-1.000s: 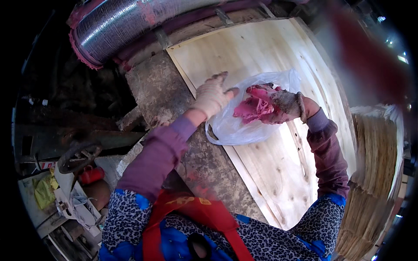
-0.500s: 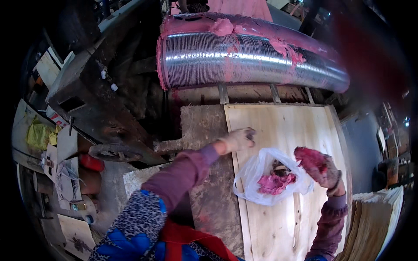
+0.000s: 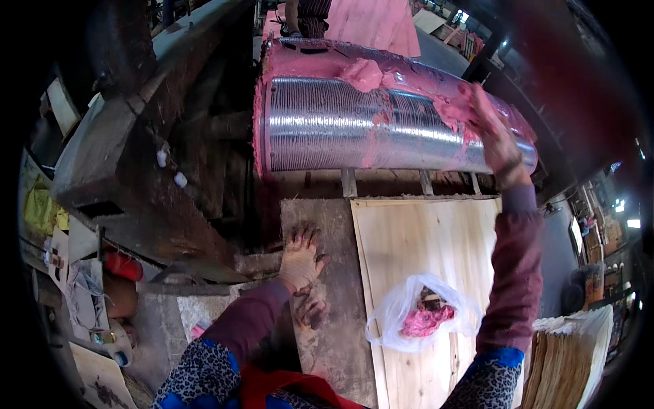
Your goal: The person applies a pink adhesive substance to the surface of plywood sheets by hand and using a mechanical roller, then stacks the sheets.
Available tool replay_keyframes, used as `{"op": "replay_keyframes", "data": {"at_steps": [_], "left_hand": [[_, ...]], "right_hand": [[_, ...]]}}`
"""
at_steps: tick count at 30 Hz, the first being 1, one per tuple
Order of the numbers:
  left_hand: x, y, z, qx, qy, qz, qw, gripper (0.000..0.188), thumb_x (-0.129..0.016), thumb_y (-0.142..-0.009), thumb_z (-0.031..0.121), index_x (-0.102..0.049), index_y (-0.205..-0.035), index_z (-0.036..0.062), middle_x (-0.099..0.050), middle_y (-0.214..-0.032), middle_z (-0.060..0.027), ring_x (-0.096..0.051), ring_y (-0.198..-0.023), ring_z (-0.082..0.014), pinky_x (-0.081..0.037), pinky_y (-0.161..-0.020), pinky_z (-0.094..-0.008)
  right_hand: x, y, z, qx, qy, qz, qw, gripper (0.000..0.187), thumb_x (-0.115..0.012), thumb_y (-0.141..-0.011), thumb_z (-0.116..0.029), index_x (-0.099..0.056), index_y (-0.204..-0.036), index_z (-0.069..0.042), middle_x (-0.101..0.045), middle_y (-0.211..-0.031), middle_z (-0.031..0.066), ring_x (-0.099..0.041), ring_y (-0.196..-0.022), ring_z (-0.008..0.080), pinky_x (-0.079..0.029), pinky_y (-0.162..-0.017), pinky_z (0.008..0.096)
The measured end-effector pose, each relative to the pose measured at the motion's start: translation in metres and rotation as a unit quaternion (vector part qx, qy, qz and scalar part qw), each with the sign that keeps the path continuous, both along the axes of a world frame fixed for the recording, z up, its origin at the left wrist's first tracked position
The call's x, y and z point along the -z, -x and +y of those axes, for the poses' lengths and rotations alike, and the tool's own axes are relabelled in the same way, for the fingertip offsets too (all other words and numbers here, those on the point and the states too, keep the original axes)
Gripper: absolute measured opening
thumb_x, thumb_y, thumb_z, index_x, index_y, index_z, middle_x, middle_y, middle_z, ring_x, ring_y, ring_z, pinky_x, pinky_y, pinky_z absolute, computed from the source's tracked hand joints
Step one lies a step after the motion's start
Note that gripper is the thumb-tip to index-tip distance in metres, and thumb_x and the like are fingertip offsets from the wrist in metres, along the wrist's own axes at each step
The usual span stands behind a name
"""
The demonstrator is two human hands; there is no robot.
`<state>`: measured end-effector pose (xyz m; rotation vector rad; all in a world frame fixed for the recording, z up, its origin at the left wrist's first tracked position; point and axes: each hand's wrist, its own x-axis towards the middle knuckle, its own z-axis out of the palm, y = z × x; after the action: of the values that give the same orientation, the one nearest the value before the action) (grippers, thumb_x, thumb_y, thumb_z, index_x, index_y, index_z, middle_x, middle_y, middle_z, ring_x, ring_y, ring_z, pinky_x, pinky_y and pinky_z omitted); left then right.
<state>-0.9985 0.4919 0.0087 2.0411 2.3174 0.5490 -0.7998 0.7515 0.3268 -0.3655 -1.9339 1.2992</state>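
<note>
My right hand (image 3: 499,136) reaches over the metal roller (image 3: 327,123), its fingers stretched out at a patch of pink paste (image 3: 455,109) on the surface. Paste coats the fingertips, and the palm side is partly hidden. My left hand (image 3: 300,261) lies with fingers spread on a worn brown board (image 3: 327,225); its fingertips are dark with grime. Just below that hand is a small dark, crumpled lump (image 3: 311,310) of unclear kind. Between my arms, an open clear plastic bag (image 3: 392,320) rests on pale wood veneer sheets (image 3: 422,238), with pink paste and dark bits inside.
A thicker paste lump (image 3: 362,75) sits on top of the roller. Heavy machine framing (image 3: 136,198) stands at the left. A stack of veneer (image 3: 569,354) is at the lower right. Beyond the roller, a person's leg (image 3: 293,17) shows beside pink-coated sheets (image 3: 375,24).
My right hand has gone from beside the bag up and forward to the roller. My left hand has moved left from above the veneer onto the brown board. The view has shifted slightly.
</note>
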Motion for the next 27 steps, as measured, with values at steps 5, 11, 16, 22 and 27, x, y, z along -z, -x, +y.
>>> {"op": "replay_keyframes", "data": {"at_steps": [5,11,16,22,27], "left_hand": [[-0.010,0.000,0.001,0.009,0.041,-0.016,0.999,0.067,-0.050,-0.079,0.044,-0.035,-0.125,-0.0014,-0.032,-0.132,-0.0157,-0.021,-0.127,-0.0310,-0.013,-0.105,-0.0463],[-0.006,0.008,0.001,0.029,-0.028,-0.052,0.998,0.067,-0.052,-0.076,0.042,-0.037,-0.123,-0.0024,-0.034,-0.131,-0.0181,-0.024,-0.125,-0.0340,-0.014,-0.104,-0.0479],[-0.007,0.002,0.007,0.046,-0.043,-0.078,0.995,0.064,-0.053,-0.076,0.041,-0.040,-0.122,-0.0012,-0.034,-0.131,-0.0162,-0.025,-0.125,-0.0312,-0.014,-0.105,-0.0472],[-0.008,0.014,0.001,0.024,-0.031,-0.078,0.996,0.063,-0.053,-0.076,0.041,-0.040,-0.122,-0.0011,-0.034,-0.131,-0.0160,-0.024,-0.126,-0.0306,-0.014,-0.104,-0.0472],[-0.010,0.011,0.006,0.035,-0.021,-0.078,0.996,0.063,-0.052,-0.077,0.041,-0.040,-0.122,-0.0009,-0.035,-0.131,-0.0162,-0.024,-0.126,-0.0313,-0.013,-0.104,-0.0470]], "right_hand": [[0.011,0.119,0.069,0.056,-0.037,-0.018,0.998,0.063,-0.056,-0.082,-0.040,-0.040,-0.125,0.004,-0.047,-0.124,0.0126,-0.045,-0.111,0.0203,-0.035,-0.093,0.0298],[0.019,0.204,0.157,0.185,-0.123,-0.250,0.942,0.095,-0.040,-0.073,-0.071,-0.034,-0.128,0.006,-0.040,-0.128,0.0229,-0.036,-0.121,0.0307,-0.027,-0.100,0.0348],[0.029,0.194,0.209,0.189,-0.105,-0.277,0.936,0.089,-0.033,-0.077,-0.067,-0.036,-0.127,0.007,-0.042,-0.126,0.0228,-0.039,-0.119,0.0300,-0.026,-0.101,0.0320],[0.022,0.199,0.091,-0.018,-0.046,-0.147,0.988,0.067,-0.038,-0.087,-0.046,-0.028,-0.133,0.002,-0.033,-0.135,0.0121,-0.034,-0.123,0.0217,-0.025,-0.102,0.0305],[-0.001,0.183,0.087,0.068,-0.248,-0.343,0.903,0.064,-0.041,-0.085,-0.048,-0.035,-0.130,-0.001,-0.043,-0.129,0.0135,-0.042,-0.119,0.0247,-0.030,-0.100,0.0336]]}}
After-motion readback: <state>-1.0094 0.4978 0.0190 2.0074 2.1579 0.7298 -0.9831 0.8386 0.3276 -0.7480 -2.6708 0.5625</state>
